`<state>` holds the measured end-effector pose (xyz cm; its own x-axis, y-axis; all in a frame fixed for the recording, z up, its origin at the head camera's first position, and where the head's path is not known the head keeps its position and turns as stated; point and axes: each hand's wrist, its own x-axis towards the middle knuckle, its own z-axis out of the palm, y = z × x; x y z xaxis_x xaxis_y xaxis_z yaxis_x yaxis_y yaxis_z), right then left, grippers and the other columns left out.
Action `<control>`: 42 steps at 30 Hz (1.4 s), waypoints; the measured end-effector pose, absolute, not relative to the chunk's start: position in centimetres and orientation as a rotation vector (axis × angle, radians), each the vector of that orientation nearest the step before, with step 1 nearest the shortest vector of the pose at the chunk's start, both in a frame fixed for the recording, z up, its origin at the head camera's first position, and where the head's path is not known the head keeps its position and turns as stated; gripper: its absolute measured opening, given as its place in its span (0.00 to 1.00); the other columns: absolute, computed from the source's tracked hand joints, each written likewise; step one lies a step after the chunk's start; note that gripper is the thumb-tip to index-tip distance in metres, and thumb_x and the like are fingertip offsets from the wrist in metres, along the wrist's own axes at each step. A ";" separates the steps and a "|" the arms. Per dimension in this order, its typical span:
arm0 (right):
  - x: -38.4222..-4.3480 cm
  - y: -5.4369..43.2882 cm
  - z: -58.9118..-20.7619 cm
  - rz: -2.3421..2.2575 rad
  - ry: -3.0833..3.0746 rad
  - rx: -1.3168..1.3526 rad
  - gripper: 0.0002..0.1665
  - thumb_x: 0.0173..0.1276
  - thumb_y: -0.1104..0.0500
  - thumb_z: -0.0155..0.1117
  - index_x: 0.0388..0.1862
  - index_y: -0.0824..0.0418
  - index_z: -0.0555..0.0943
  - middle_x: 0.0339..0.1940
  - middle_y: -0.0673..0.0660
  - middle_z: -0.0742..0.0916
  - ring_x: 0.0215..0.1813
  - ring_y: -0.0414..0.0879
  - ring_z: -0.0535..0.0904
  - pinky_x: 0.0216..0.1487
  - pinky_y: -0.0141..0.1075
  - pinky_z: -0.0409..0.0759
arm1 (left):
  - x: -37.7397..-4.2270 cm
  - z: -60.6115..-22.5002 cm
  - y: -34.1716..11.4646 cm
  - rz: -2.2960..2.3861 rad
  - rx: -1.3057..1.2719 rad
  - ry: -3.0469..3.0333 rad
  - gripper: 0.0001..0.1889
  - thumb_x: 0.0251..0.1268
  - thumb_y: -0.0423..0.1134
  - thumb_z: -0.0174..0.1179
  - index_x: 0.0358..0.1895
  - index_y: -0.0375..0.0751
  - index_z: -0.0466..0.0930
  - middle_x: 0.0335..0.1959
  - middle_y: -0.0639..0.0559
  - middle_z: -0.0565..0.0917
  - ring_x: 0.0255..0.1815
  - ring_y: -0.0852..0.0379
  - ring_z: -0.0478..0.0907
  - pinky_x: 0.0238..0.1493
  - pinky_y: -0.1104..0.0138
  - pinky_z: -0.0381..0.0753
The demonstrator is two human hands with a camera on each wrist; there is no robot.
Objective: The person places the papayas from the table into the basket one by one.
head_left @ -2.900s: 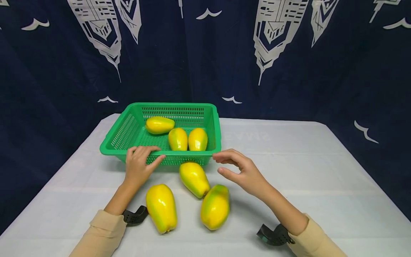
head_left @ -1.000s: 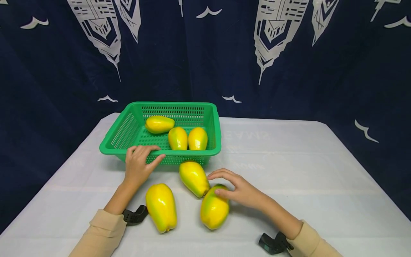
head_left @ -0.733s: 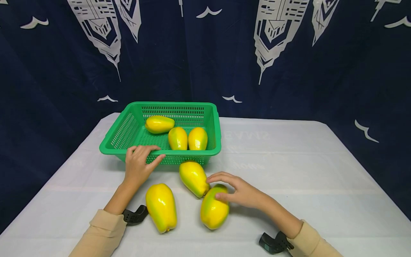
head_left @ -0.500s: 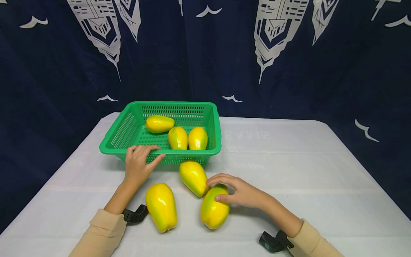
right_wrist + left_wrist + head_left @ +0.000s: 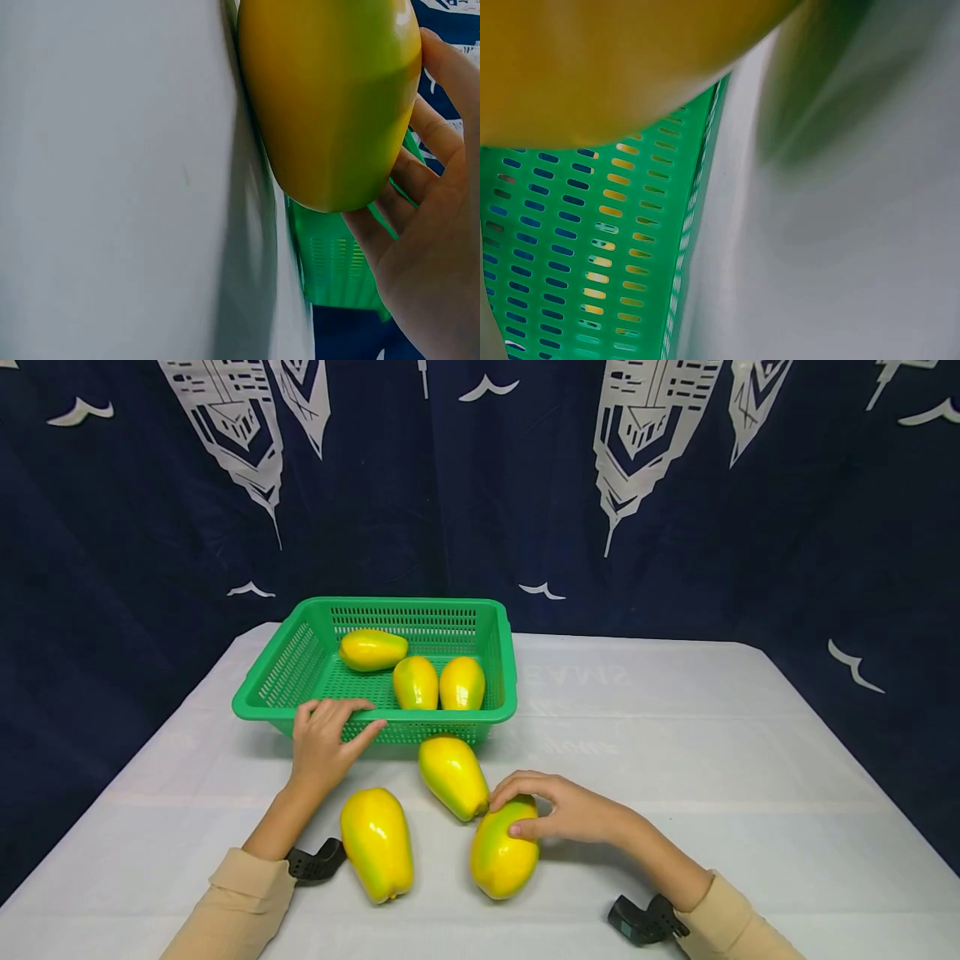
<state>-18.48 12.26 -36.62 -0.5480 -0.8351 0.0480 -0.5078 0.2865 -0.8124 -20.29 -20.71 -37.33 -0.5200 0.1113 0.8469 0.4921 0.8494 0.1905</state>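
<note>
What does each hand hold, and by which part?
The right hand holds a yellow fruit by its far end; the left hand, the basket by its near rim.

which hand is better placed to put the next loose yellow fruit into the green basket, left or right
The right, I'd judge. The right hand has its thumb and fingers on a loose yellow fruit, while the left hand grips the near rim of the green basket.

Green basket; yellow fruit; navy, white-patterned backdrop; white cloth, perhaps lettered.
</note>
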 end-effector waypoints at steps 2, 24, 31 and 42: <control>-18.6 12.4 -36.6 -1.153 2.156 -1.223 0.14 0.64 0.54 0.59 0.49 0.46 0.76 0.52 0.44 0.79 0.57 0.40 0.71 0.61 0.40 0.66 | -20.3 -37.3 -20.7 -0.510 -0.447 -2.083 0.29 0.58 0.65 0.47 0.35 0.40 0.80 0.29 0.46 0.84 0.31 0.49 0.76 0.46 0.54 0.61; -19.3 13.9 -35.8 -0.979 1.990 -1.203 0.30 0.59 0.53 0.65 0.61 0.47 0.69 0.59 0.44 0.74 0.61 0.40 0.67 0.64 0.47 0.61 | -20.4 -37.4 -20.8 -0.511 -0.451 -2.071 0.29 0.58 0.65 0.47 0.35 0.40 0.80 0.29 0.46 0.84 0.30 0.48 0.76 0.45 0.54 0.61; -19.3 14.0 -35.8 -0.937 1.972 -1.208 0.33 0.58 0.52 0.65 0.62 0.44 0.67 0.61 0.44 0.72 0.63 0.39 0.65 0.65 0.42 0.60 | -20.4 -37.4 -20.8 -0.507 -0.444 -2.075 0.30 0.59 0.66 0.45 0.35 0.40 0.80 0.29 0.46 0.84 0.31 0.48 0.76 0.46 0.53 0.61; -19.3 14.0 -35.9 -0.929 1.954 -1.157 0.34 0.57 0.52 0.66 0.63 0.42 0.65 0.62 0.42 0.72 0.63 0.37 0.65 0.64 0.35 0.62 | -20.3 -37.3 -20.7 -0.509 -0.443 -2.079 0.30 0.59 0.66 0.45 0.35 0.40 0.80 0.29 0.46 0.84 0.31 0.48 0.76 0.45 0.54 0.61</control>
